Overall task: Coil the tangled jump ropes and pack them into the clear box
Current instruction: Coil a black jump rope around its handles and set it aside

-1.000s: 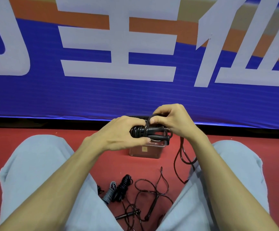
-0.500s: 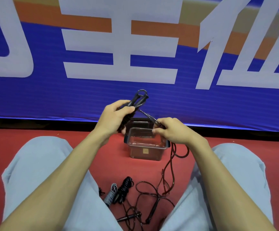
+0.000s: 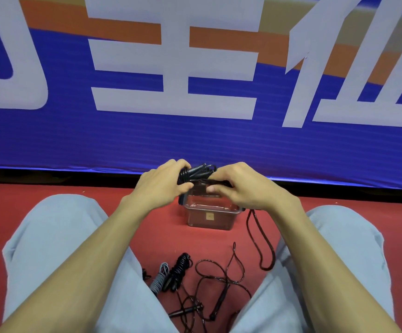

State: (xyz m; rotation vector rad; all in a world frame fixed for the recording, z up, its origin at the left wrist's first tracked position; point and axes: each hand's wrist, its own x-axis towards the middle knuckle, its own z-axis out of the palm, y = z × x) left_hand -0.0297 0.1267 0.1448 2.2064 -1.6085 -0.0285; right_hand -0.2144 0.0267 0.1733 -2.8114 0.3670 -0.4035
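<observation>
Above the clear box point(image 3: 209, 218), left hand point(image 3: 161, 186) grips the rope bundle point(image 3: 196, 173); right hand point(image 3: 241, 188) pinches cord—best wrap snugly, turns side by side.

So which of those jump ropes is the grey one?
The small coil on the floor by the left knee; the held bundle and loose ropes are dark.
</observation>
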